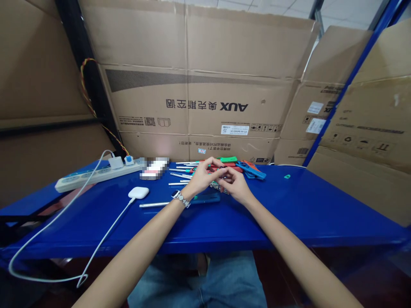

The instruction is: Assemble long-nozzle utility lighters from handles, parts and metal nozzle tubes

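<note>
Both hands meet over the middle of the table [321, 205]: the left hand [203, 176] and the right hand [236, 185] are curled narrow, fingertips pinched together at one spot. Whatever sits between them is too small for us to make out. The screwdrivers [247, 169], with red, green and blue handles, lie in a loose heap just behind and under the knuckles, and a dark screwdriver [205, 198] lies just in front of the wrists. As we read it, the first risk is a slip. A tiny piece pinched at the fingertips could drop straight into that heap and be hard to find among the steel. A bare shaft [154, 205] lies near the left forearm, close to the watch [177, 196], so a careless sweep of that arm could roll it toward the near edge. Further left, the charger [138, 192] trails its cable [105, 231] off the front edge in a slack loop. An elbow or knee could catch that loop and pull on the charger and the power strip [93, 175]. Off to the right, a small green bit [287, 176] sits alone, well apart from the rest, and we think it could easily be brushed away. Behind everything the boxes [205, 85] stand right at the table's back edge.
</note>
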Motion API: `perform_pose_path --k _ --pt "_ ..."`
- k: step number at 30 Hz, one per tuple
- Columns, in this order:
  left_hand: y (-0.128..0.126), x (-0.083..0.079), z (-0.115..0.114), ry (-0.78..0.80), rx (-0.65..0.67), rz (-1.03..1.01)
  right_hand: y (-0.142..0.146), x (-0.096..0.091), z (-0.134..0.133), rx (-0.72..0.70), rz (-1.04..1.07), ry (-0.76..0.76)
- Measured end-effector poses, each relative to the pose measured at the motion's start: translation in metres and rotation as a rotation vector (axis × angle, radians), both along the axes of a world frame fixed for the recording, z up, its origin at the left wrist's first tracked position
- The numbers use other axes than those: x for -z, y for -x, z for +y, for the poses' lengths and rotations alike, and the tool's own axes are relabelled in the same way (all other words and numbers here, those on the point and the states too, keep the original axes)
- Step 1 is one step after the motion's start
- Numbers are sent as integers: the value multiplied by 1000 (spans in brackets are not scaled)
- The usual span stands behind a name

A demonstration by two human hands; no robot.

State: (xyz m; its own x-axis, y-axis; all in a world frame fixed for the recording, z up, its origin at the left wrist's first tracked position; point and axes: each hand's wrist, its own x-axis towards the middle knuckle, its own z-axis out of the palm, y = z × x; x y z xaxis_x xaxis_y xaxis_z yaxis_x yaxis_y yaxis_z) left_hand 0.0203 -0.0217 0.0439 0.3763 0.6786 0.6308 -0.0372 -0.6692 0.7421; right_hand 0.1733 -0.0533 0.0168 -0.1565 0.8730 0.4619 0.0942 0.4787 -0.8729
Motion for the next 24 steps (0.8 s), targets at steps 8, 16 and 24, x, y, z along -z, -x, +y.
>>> perform_pose_path --k 8,16,24 --pt "4 -1 -1 -36 51 80 -4 -3 0 -59 -91 -11" --pt "0 0 -1 9 4 -10 0 0 1 6 -5 -10" --pt "6 -3 -3 -42 36 86 -2 -5 -1 -72 -84 -20"
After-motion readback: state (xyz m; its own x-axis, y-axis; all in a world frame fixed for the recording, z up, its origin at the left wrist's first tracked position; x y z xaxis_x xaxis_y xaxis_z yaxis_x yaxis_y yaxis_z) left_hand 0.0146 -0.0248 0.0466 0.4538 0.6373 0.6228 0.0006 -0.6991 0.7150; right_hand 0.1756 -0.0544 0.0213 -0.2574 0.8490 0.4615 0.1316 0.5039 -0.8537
